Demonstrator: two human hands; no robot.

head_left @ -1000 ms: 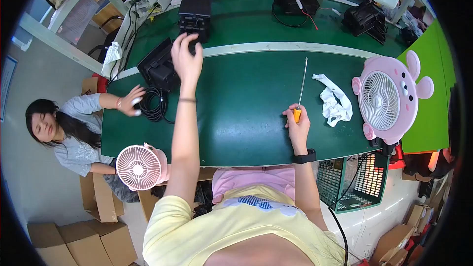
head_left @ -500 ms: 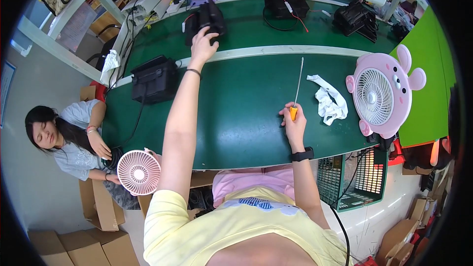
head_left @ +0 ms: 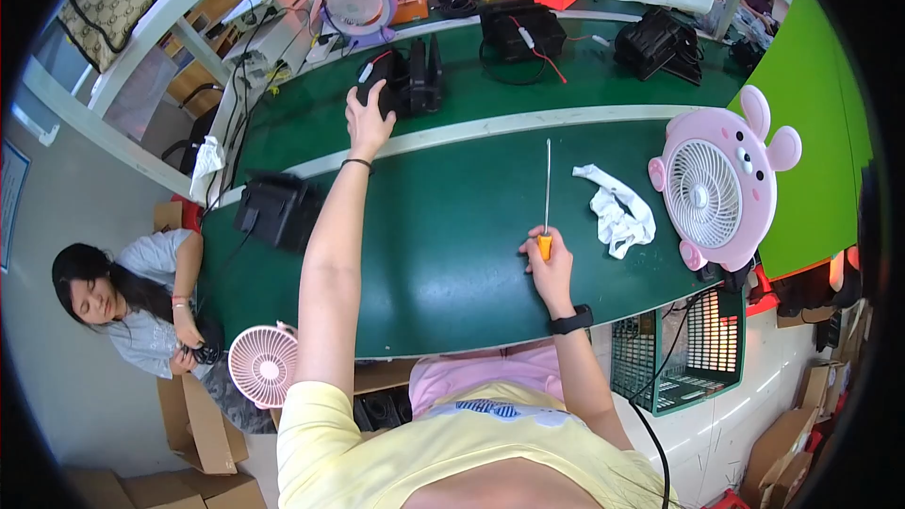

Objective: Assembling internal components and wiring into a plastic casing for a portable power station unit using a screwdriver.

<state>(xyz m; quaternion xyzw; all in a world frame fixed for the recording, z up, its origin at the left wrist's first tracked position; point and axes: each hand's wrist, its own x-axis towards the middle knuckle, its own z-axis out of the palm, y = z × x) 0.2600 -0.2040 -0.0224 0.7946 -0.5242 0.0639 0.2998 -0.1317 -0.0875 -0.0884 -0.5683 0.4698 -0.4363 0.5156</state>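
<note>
My left hand (head_left: 370, 123) reaches far across the table, fingers spread around the near left part of a black plastic case (head_left: 401, 85). A short lead with a white connector (head_left: 367, 72) lies along the case's left side. Black upright panels form its right part. My right hand (head_left: 551, 264) is closed round the yellow handle of a screwdriver (head_left: 548, 190), whose long thin shaft points away from me. Right of it lies a crumpled white cloth or paper strip (head_left: 617, 212). Beyond that stands a pink animal-shaped fan (head_left: 721, 188) with round ears.
Another black case (head_left: 278, 210) sits left of my forearm. More black cases (head_left: 523, 36) stand on the far green surface, past a white rail (head_left: 528, 120). At left, another person handles dark cable beside a small pink fan (head_left: 263, 366). A green crate (head_left: 679, 358) is below right.
The view has tilted, so the table appears lower. My left hand now sits at the case's left part, and the case looks turned. The screwdriver stays in my right hand.
</note>
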